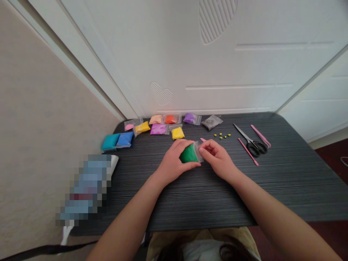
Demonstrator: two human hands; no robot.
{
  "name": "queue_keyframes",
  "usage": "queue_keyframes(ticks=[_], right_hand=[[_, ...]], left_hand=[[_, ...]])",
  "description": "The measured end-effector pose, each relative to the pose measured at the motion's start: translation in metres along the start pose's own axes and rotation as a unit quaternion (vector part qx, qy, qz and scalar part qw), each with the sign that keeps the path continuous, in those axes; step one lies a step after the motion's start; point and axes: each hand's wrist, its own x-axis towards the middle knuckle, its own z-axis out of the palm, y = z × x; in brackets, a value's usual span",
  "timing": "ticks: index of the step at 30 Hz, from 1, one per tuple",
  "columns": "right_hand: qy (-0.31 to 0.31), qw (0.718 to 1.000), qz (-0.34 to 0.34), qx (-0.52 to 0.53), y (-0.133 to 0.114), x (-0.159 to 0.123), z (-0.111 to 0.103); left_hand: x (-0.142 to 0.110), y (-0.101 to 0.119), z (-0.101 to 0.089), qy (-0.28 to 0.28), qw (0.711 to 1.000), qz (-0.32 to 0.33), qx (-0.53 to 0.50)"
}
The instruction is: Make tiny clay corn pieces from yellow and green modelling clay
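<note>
While my left hand [172,159] curls around the green packet [189,154], thumb below and fingers above, my right hand [216,156] pinches the clear end of the bag between thumb and fingertips. The packet is over the middle of the table [190,203], partly covered by my left fingers. Just beyond my right hand a pink piece [203,140] pokes out, the rest of it blocked from view.

Farther back, the yellow packet [178,133] lies nearest my left hand, with the magenta packet [158,129] beside it. Behind them are the peach packet [156,119], orange packet [170,119] and purple packet [189,118], then the gray packet [211,122] to the right. Off to the left sit the amber packet [142,127], pink packet [129,127], blue packet [125,139] and teal packet [110,142]; nearer me is a blurred-out object [87,188] I can't make out.

Small yellow-and-dark bits [221,137] lie beyond my right hand. Farther right, the scissors [251,142] lie between the pink stick [248,151] and the pink tweezers [261,136].
</note>
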Motion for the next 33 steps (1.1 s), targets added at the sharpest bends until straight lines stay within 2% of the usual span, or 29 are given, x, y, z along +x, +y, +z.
queue_keyframes(ticks=[5,9,12,16,19,25,33], right_hand=[[0.042,0.998,-0.045,-0.031,-0.002,-0.001,-0.003],[0.07,0.989,-0.108,-0.077,-0.009,-0.005,-0.005],[0.077,0.975,-0.164,-0.131,-0.018,-0.01,-0.007],[0.042,0.948,-0.222,-0.223,-0.024,-0.019,-0.009],[0.016,0.93,-0.251,-0.269,-0.024,-0.022,-0.009],[-0.003,0.904,-0.274,-0.328,-0.023,-0.022,-0.011],[-0.024,0.896,-0.286,-0.339,-0.021,-0.021,-0.004]], left_hand=[[0.0,-0.002,0.0,0.038,0.999,-0.003,-0.013],[0.0,-0.006,-0.002,0.05,0.987,-0.032,-0.15],[0.0,-0.008,-0.005,0.011,0.957,-0.057,-0.284],[-0.001,-0.007,-0.006,-0.052,0.926,-0.078,-0.367],[-0.002,-0.006,-0.006,-0.063,0.918,-0.08,-0.383],[-0.001,-0.004,-0.008,-0.094,0.924,-0.086,-0.362],[-0.001,-0.006,-0.009,-0.111,0.92,-0.081,-0.367]])
